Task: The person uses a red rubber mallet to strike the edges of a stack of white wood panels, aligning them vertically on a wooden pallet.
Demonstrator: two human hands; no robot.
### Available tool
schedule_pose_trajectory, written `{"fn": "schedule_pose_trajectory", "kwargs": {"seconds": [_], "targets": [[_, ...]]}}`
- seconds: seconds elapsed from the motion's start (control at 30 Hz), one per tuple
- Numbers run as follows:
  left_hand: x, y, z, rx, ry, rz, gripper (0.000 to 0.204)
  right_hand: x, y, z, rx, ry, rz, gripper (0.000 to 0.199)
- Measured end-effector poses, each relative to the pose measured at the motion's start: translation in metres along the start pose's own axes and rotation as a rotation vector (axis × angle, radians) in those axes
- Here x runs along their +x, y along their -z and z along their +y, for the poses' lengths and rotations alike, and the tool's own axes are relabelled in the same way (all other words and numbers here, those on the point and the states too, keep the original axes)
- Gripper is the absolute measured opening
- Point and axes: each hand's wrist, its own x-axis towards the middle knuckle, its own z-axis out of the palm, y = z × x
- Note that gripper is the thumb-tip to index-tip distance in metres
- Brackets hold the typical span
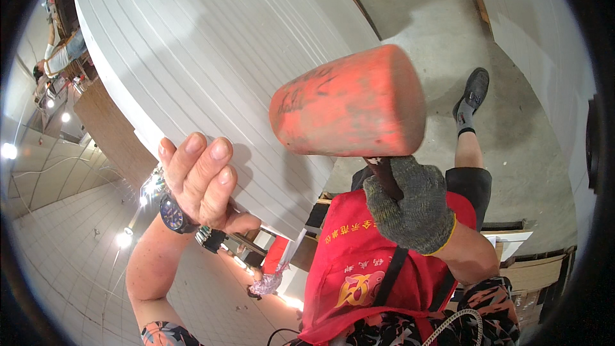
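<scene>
A mallet with a scuffed orange-red head [349,106] is raised in front of me, its dark marks facing up. My right hand [413,208], in a grey knit glove, is wrapped around the mallet's dark handle just below the head. My left hand [202,182] is bare, with a dark watch at the wrist. Its fingers are stretched out side by side with the thumb apart, and nothing shows in them. It is nearest the edge of a large white grooved panel [211,45]; whether it touches that edge I cannot tell.
Grey concrete floor [416,0] lies beyond the panel, and my shoe [475,86] stands on it. Another white panel [525,13] rises at the right. A brown board [106,122] lies left of the grooved panel. Co-workers [61,57] are at the far left and lower middle.
</scene>
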Motion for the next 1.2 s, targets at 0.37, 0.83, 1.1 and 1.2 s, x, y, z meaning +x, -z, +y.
{"fn": "schedule_pose_trajectory", "kwargs": {"seconds": [0.37,0.83,1.1,1.2], "targets": [[-0.002,-0.003,0.000,-0.025,0.000,0.013,0.075,-0.017,0.008,0.002,0.013,0.159,-0.051,0.036],[-0.003,-0.003,0.000,0.005,-0.009,-0.010,0.075,-0.041,0.005,0.005,-0.023,0.138,-0.296,0.050],[-0.002,-0.007,-0.003,-0.057,-0.023,0.037,0.081,-0.062,-0.012,0.007,-0.150,0.200,-0.205,0.044],[-0.004,-0.009,-0.002,-0.071,-0.013,0.056,0.081,-0.058,-0.007,-0.001,-0.125,0.159,-0.213,0.047]]}}
